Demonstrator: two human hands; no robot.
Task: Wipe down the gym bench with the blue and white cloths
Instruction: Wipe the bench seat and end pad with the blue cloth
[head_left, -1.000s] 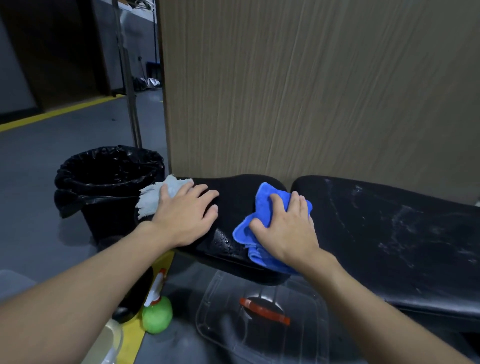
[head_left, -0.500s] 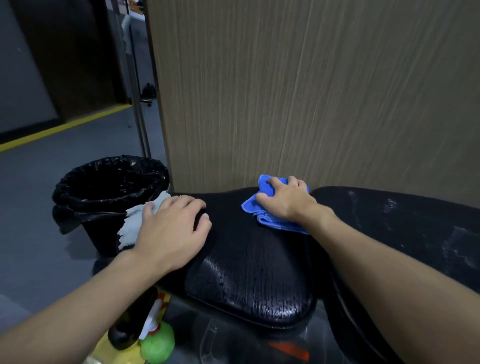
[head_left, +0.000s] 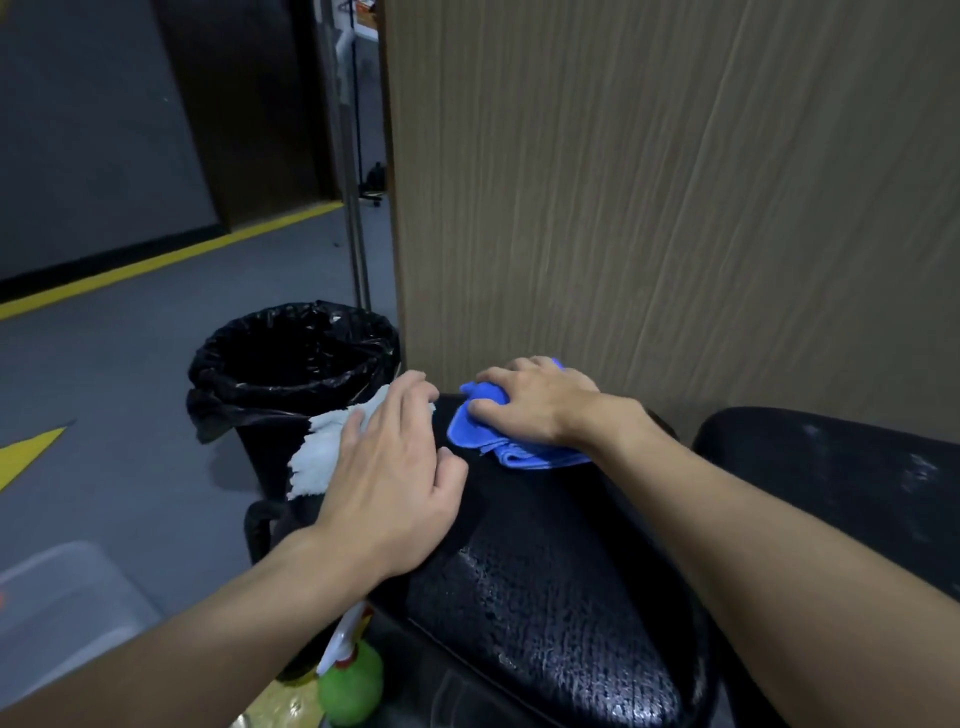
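Bunched blue cloth (head_left: 498, 449) lies at the far end of the black, wet gym bench (head_left: 545, 597); frayed white cloth (head_left: 322, 457) drapes its left edge.

The bench (head_left: 545, 597) is black with a fine pebbled grain; the blue cloth (head_left: 470, 434) is plain, the white cloth (head_left: 317, 452) off-white; bin bag (head_left: 291, 358) glossy black, wall (head_left: 649, 208) tan wood-grain, floor (head_left: 104, 374) grey with a yellow stripe (head_left: 171, 260), bottle (head_left: 350, 686) green

Head view, close, looking down over bench (head_left: 545, 571).
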